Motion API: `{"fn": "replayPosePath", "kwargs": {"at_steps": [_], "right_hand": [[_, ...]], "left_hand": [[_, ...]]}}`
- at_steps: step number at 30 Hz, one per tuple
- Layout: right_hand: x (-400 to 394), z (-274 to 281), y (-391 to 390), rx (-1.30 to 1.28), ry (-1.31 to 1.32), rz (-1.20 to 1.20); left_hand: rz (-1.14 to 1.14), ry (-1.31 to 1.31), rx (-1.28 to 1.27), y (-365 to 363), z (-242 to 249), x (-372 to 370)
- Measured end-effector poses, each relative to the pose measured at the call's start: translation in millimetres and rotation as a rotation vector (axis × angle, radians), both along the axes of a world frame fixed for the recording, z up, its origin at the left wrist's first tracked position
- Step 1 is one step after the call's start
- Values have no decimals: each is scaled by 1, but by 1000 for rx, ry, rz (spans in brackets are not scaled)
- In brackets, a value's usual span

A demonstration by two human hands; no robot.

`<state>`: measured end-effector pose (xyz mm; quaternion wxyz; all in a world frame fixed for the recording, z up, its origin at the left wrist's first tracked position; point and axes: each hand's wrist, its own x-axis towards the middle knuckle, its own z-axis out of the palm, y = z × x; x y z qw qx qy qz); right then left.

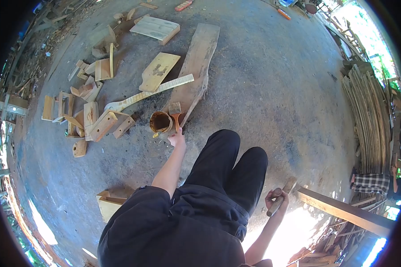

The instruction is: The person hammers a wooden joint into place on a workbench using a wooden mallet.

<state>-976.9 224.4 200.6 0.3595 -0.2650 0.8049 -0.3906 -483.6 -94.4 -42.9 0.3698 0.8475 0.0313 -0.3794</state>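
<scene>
My left hand is closed around the handle of a paintbrush, its bristles pointing away from me. Right beside the brush stands an open can with dark brown liquid inside and stains on its rim. Both are at the near end of a long rough-edged plank on the floor. Out to my right side, my right hand grips a short wooden mallet-like piece with a rounded knob; my fingers partly cover it.
A guitar-shaped wooden piece and a flat board lie beyond the can. Several small wooden boxes cluster at left. A thick beam juts in at right, near stacked slats. A person in checkered cloth is at the far right.
</scene>
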Motion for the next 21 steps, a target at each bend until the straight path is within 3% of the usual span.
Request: {"fn": "replayPosePath", "kwargs": {"at_steps": [1, 3, 4, 6, 7, 9, 11, 15, 16, 18, 21], "right_hand": [[-3, -2, 2, -8, 3, 2], [-3, 1, 4, -154, -519, -440], [-4, 2, 5, -155, -518, -441], [-6, 3, 8, -93, -204, -58], [-4, 1, 9, -97, -205, -58], [19, 24, -3, -310, -681, -564], [22, 29, -10, -307, -750, -616], [35, 35, -29, -302, -775, -791], [37, 40, -32, -303, -778, -790], [40, 53, -42, -273, -1065, -802], [55, 57, -59, -267, -906, -785]], "left_hand": [[114, 55, -137, -3, -4, -2], [230, 114, -280, -7, -10, -2], [140, 176, -368, -4, -13, 2], [46, 238, -456, 3, -10, 3], [-58, 148, -415, 4, -7, 1], [-158, 54, -369, 15, 21, -3], [-376, -365, -375, 34, 77, -6], [-427, -504, -475, 69, 145, 5], [-407, -470, -591, 77, 153, 12], [-379, -438, -707, 89, 151, 25], [118, 41, -899, 95, 133, 43]]}}
